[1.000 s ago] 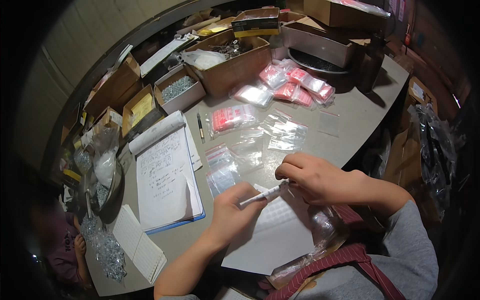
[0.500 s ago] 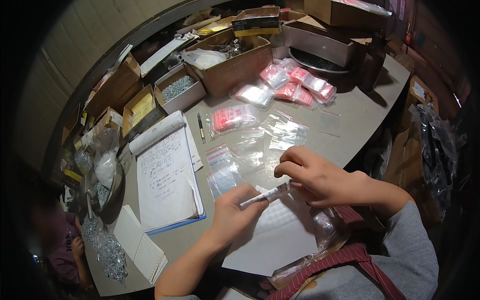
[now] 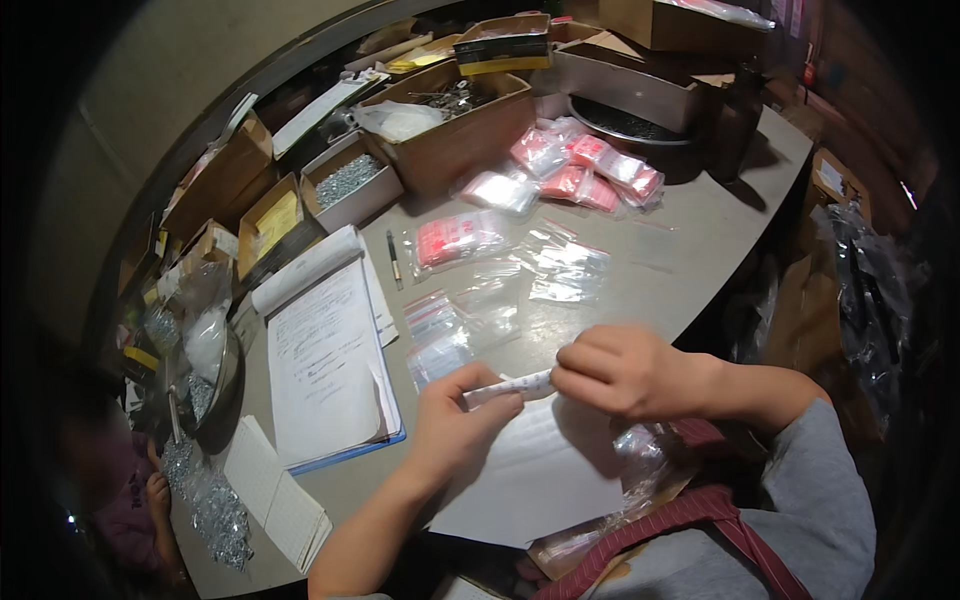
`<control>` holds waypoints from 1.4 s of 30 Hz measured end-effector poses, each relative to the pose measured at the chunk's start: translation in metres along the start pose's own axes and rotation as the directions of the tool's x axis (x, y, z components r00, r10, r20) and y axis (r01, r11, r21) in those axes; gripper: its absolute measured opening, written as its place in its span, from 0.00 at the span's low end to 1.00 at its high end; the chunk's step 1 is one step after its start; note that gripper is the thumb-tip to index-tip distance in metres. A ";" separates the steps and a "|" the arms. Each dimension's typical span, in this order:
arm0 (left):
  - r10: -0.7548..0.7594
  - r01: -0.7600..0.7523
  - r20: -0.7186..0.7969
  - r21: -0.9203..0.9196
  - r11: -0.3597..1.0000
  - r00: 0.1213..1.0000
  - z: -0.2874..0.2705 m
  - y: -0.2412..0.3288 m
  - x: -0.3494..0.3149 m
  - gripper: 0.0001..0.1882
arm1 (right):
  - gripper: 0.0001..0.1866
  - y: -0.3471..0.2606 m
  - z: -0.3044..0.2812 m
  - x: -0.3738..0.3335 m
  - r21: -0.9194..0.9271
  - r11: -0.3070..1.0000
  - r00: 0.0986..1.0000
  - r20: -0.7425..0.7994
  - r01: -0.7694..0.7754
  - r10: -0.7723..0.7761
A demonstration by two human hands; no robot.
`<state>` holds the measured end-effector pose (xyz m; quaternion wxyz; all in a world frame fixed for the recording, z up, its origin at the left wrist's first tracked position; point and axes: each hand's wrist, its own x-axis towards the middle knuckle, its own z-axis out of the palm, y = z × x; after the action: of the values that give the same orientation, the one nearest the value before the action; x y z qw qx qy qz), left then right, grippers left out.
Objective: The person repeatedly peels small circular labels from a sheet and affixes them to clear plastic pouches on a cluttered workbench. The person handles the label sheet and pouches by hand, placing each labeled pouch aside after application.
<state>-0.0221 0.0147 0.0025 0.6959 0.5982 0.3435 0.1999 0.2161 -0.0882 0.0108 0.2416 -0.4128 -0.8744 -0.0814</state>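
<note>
My left hand (image 3: 462, 415) pinches the bent-over upper edge of a white sheet of small round stickers (image 3: 540, 480), thumb on top. At the right end of that folded edge, my right hand (image 3: 615, 372) is closed, its fingertips curled against the sheet and partly hidden. The lower part of the sheet slopes down toward my lap. Just beyond my left hand lie clear zip bags (image 3: 437, 335) with red seal lines. More clear zip bags (image 3: 568, 268) are spread farther off, near a pack of red-and-clear bags (image 3: 462, 238).
An open notebook (image 3: 330, 360) on a blue clipboard lies left, a pen (image 3: 393, 260) beside it. Boxes, including a white box of small metal parts (image 3: 350, 182), line the back. Packs of bags (image 3: 600, 170) lie behind. Another person (image 3: 130, 500) is at the far left.
My right hand has come down onto the sheet's folded edge and its fingers have curled closed. My left hand and the sheet have shifted slightly left.
</note>
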 end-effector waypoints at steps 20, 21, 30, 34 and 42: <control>0.045 -0.046 0.027 0.074 0.996 0.999 -0.005 -0.004 0.003 0.06 | 0.12 0.155 -0.051 -0.070 0.154 0.427 0.454 0.294 -0.891 0.841; 0.043 -0.045 0.027 0.071 0.996 0.999 -0.006 -0.004 0.003 0.06 | 0.12 0.153 -0.048 -0.070 0.110 0.473 0.485 0.251 -0.874 0.838; 0.066 -0.067 0.021 0.076 0.995 0.998 -0.005 -0.006 0.002 0.06 | 0.15 0.133 -0.045 -0.032 0.109 0.623 0.633 0.143 -0.774 0.761; 0.055 -0.056 0.018 0.058 0.997 0.998 -0.004 -0.004 0.001 0.07 | 0.12 0.117 -0.026 -0.001 0.374 0.466 0.593 0.404 -0.802 0.696; 0.056 -0.057 0.012 0.116 0.992 0.998 -0.005 -0.005 0.001 0.08 | 0.11 0.117 0.002 -0.002 0.104 0.812 0.815 0.168 -0.574 0.554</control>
<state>-0.0256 0.0181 -0.0029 0.6554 0.6481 0.3342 0.1966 0.3055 -0.0136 0.0015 0.2277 -0.6390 -0.7296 0.0869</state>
